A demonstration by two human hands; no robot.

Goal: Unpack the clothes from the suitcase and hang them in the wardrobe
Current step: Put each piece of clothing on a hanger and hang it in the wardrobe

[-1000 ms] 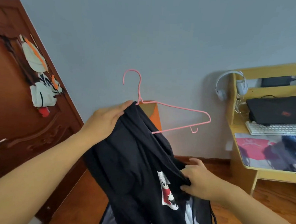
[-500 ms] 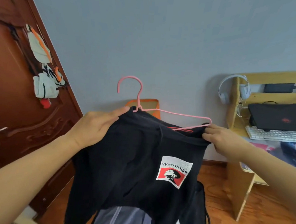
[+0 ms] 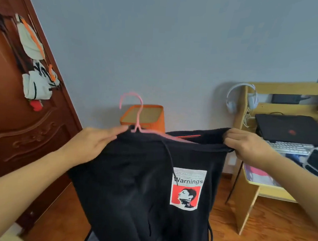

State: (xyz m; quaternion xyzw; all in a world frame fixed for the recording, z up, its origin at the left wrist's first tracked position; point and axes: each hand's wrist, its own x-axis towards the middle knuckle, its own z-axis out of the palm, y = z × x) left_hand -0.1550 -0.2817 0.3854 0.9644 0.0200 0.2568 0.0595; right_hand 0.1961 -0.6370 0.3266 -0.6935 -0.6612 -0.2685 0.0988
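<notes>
1. The hoodie (image 3: 143, 184), black with a "Warnings" patch (image 3: 186, 189), hangs at 6 o'clock, held up at its top edge on a pink hanger (image 3: 136, 119).
2. The left hand (image 3: 95, 144), at 9 o'clock, grips one shoulder, fingers extended toward the hanger neck.
3. The right hand (image 3: 246, 144), at 3 o'clock, clamps the other shoulder; the hands are well apart.
4. An orange bin (image 3: 145, 115) stands behind at 12 o'clock.
5. A door (image 3: 14, 130) is at 9 o'clock; a desk (image 3: 246, 200) is at 3 o'clock.
</notes>
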